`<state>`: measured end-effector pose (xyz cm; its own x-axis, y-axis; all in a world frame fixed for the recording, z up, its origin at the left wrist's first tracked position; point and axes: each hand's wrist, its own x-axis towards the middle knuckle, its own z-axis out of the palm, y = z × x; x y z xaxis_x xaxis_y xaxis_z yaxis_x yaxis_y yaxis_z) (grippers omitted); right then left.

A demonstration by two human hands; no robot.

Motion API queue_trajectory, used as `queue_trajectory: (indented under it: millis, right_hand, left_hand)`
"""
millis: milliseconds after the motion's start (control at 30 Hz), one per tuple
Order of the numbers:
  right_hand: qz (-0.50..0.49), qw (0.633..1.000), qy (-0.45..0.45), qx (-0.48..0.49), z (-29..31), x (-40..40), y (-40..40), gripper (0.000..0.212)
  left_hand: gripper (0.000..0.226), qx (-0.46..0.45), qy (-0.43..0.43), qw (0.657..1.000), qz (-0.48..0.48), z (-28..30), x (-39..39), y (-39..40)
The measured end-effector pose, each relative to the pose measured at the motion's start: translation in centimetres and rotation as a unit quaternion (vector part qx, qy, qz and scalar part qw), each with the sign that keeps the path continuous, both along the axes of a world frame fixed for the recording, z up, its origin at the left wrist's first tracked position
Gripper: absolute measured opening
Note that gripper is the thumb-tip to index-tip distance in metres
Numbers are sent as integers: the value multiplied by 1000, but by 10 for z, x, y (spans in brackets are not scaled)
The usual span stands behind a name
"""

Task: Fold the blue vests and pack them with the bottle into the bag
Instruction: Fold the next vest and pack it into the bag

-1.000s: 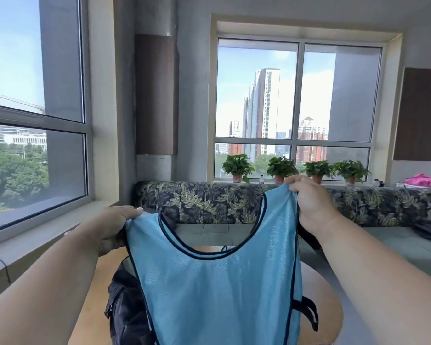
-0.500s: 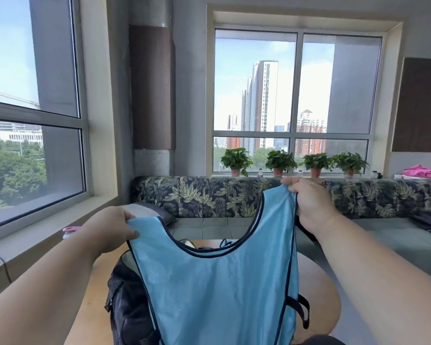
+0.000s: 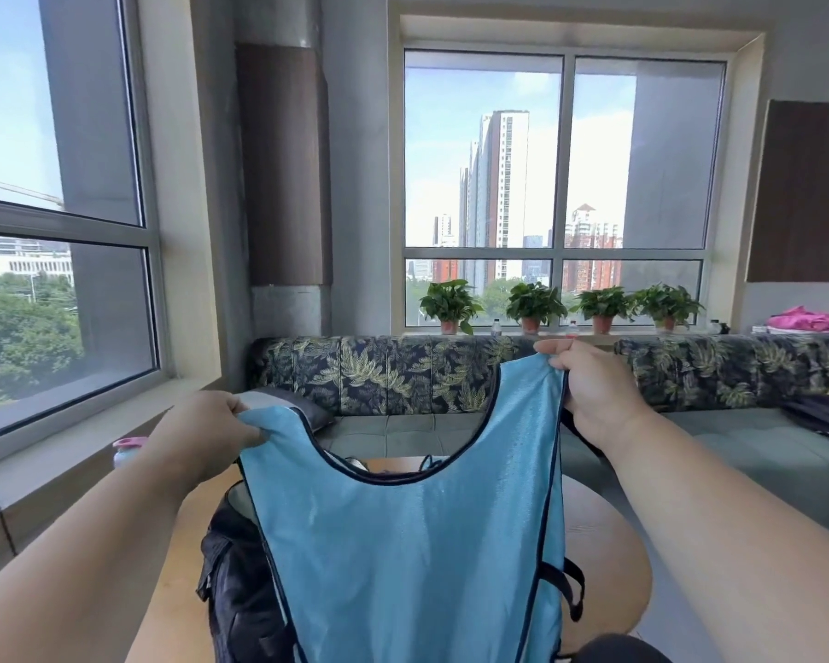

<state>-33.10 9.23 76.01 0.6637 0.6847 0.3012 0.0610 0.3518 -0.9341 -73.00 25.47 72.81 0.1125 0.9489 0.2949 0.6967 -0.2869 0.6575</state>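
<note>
A light blue vest with dark trim hangs in the air in front of me, spread by its two shoulder straps. My left hand pinches the left strap, lower down. My right hand grips the right strap, held higher. Behind the vest a black bag stands on the round wooden table, mostly hidden by the cloth. A bottle with a pink cap peeks out beyond my left wrist, near the window sill.
A leaf-patterned sofa runs along the far wall under the window, with potted plants on the sill. Dark items lie on the sofa seat at right. Pink cloth sits at the far right.
The view tilted slightly upward. My left hand drew the left strap a little further left and down, spreading the vest wider; the pink-capped bottle came into sight.
</note>
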Motion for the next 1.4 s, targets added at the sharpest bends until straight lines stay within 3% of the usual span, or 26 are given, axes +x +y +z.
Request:
queue_trajectory:
  millis: [67, 133, 200, 367, 433, 500, 567, 833, 1000, 1167, 1300, 1400]
  right_hand:
    - [5, 1000, 3, 1, -2, -1, -1, 33]
    - [10, 1000, 7, 3, -3, -1, -1, 33]
    - [11, 1000, 10, 2, -5, 0, 0, 32]
    - [18, 999, 34, 18, -6, 0, 0, 38]
    - [15, 998, 48, 24, -5, 1, -3, 39]
    - [10, 998, 57, 22, -5, 6, -5, 38]
    - [-8, 998, 54, 8, -8, 12, -4, 34]
    - [-66, 996, -12, -58, -23, 7, 3, 22]
    - [-22, 998, -13, -62, -25, -8, 9, 18]
    - [16, 997, 3, -74, -31, -16, 7, 13]
    - [64, 995, 14, -79, -40, -34, 7, 16]
    - [122, 989, 10, -88, -50, -50, 9, 17]
  left_hand:
    - [17, 6, -3, 1000, 4, -1, 1, 2]
    - [15, 58, 70, 996, 12, 1, 5, -8]
    - [14, 71, 75, 995, 4, 7, 13, -16]
    - [8, 14, -98, 990, -102, 16, 22, -24]
    - [5, -26, -223, 961, -159, 18, 20, -25]
    - [18, -80, -329, 919, -200, 17, 17, -21]
    - [27, -123, -379, 893, -210, 11, 13, -10]
    - [22, -177, -440, 877, -78, -16, 41, 9]
    - [30, -187, -447, 868, -110, -15, 69, 1]
    - [24, -184, -470, 856, -111, -16, 84, -5]
    - [17, -161, -434, 877, -130, -18, 105, -23]
    - [25, -146, -421, 882, -153, -21, 127, -42]
